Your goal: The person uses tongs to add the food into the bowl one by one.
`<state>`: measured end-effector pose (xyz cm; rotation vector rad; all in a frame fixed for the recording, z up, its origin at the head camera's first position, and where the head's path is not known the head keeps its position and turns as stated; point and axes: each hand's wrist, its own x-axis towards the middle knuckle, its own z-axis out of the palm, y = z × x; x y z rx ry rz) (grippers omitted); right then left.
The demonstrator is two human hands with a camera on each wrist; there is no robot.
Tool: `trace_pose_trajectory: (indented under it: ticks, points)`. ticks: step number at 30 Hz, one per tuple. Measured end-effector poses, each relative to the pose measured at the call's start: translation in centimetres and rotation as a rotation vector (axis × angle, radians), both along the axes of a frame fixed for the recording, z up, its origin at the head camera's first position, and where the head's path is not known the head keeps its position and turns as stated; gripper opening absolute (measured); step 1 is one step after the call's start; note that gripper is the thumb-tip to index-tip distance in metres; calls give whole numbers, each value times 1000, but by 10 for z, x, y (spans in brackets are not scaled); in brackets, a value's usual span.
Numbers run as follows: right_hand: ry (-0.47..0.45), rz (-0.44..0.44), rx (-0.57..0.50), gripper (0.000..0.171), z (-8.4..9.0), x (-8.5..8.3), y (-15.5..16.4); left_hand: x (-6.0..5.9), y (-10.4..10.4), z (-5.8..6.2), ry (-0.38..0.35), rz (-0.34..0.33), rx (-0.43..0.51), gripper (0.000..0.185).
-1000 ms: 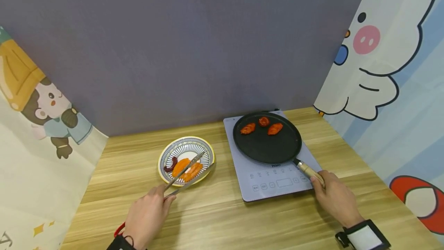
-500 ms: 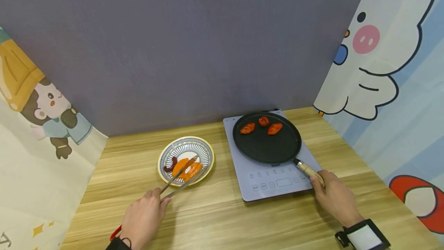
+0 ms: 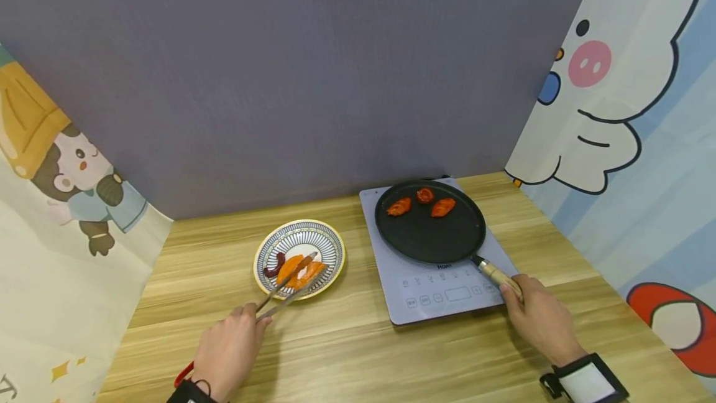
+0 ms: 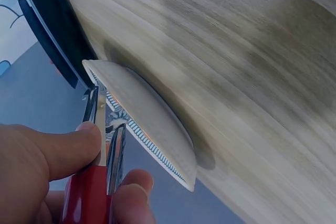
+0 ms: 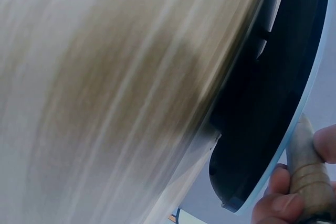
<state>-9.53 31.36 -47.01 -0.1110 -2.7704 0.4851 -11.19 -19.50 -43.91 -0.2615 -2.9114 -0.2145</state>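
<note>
My left hand (image 3: 228,346) grips a pair of metal tongs (image 3: 278,303) with red handles (image 4: 86,195). The tips of the tongs reach over a patterned plate (image 3: 327,238) with a yellow rim, at two orange food pieces (image 3: 289,268). Whether the tips touch them I cannot tell. Beside these pieces lies a dark red curved piece (image 3: 275,264). My right hand (image 3: 542,318) holds the wooden handle (image 3: 500,278) of a flat black frying pan (image 3: 431,238). In the pan are two reddish wing-shaped pieces (image 3: 443,208) and a round red piece (image 3: 425,195).
Under the pan is a pale induction cooktop (image 3: 399,303) with a control panel at its front. Everything stands on a wood-grain table (image 3: 330,353). A grey panel (image 3: 279,79) rises behind, and printed cloths (image 3: 632,104) hang at both sides.
My left hand has drawn slightly back towards me and left with the tongs, and their tips have come closer together over the orange pieces. My right hand and the pan stay put.
</note>
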Motion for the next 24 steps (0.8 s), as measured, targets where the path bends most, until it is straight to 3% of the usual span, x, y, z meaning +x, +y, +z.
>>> trace_pose_trajectory:
  ticks: [6,16,24]
  points:
    - [-7,-2,-6,33,0,0,0,0,-1,1,-19,15,-16,30]
    - [-12,-2,-6,33,0,-1,1,-1,-2,-4,53,-21,-4,28]
    - [-4,0,-4,32,1,-1,0,-10,2,-12,97,-18,46,26]
